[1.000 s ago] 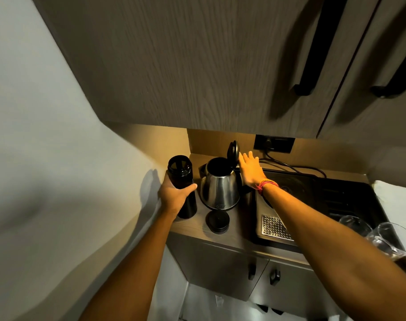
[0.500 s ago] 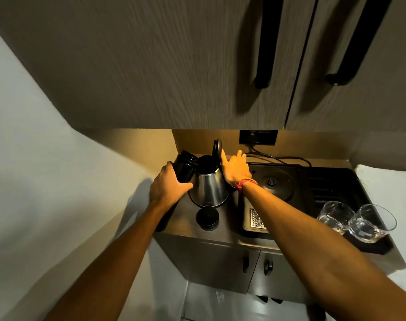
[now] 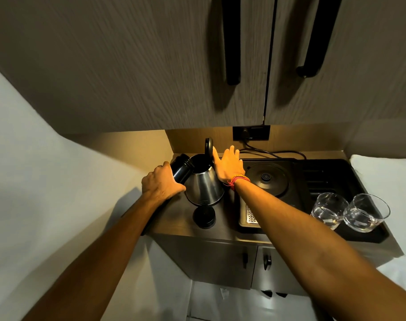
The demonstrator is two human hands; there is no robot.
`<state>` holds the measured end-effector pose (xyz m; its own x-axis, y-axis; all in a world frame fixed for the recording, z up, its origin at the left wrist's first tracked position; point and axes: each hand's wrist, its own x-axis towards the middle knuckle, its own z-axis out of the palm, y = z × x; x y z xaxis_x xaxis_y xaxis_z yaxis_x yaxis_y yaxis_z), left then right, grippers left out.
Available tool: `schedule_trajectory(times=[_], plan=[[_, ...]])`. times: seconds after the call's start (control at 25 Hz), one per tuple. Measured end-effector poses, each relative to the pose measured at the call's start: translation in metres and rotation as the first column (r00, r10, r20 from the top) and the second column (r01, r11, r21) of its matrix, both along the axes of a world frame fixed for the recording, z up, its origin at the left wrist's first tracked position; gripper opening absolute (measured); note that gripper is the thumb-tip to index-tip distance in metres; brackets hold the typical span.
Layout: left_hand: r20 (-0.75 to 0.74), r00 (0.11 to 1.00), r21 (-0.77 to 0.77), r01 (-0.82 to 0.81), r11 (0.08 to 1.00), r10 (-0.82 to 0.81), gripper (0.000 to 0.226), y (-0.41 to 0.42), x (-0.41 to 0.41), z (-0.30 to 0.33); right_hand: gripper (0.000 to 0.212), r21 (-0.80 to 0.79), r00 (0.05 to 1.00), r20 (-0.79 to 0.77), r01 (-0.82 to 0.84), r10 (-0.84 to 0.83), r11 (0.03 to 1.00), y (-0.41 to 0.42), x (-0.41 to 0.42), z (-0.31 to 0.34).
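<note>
A steel kettle [image 3: 205,186] stands on the counter with its black lid [image 3: 208,147] flipped up. My left hand [image 3: 161,183] grips a black bottle [image 3: 181,167], tilted with its open mouth over the kettle's opening. My right hand [image 3: 228,164] rests flat against the kettle's far side by the lid, fingers straight. A black round cap [image 3: 204,215] lies on the counter in front of the kettle.
A black tray [image 3: 359,167] to the right holds the kettle base [image 3: 265,178], a metal drip grid [image 3: 250,215] and two glasses [image 3: 328,210] [image 3: 366,215]. A wall socket [image 3: 251,133] with a cable sits behind. Upper cabinets hang close overhead; lower doors [image 3: 211,258] below.
My left hand has tipped the black bottle from upright on the counter to leaning over the kettle's open mouth. My right hand has stayed by the lid.
</note>
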<state>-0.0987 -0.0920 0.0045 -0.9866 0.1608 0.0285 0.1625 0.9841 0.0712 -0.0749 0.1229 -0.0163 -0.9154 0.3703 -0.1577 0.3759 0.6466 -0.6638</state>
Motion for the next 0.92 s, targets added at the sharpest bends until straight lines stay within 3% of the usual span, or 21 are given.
schedule_trajectory(times=[0.92], plan=[[-0.008, 0.998, -0.184, 0.066, 0.981, -0.069, 0.069, -0.004, -0.002, 0.033, 0.092, -0.025, 1.0, 0.001, -0.012, 0.012, 1.0, 0.001, 0.003, 0.002]])
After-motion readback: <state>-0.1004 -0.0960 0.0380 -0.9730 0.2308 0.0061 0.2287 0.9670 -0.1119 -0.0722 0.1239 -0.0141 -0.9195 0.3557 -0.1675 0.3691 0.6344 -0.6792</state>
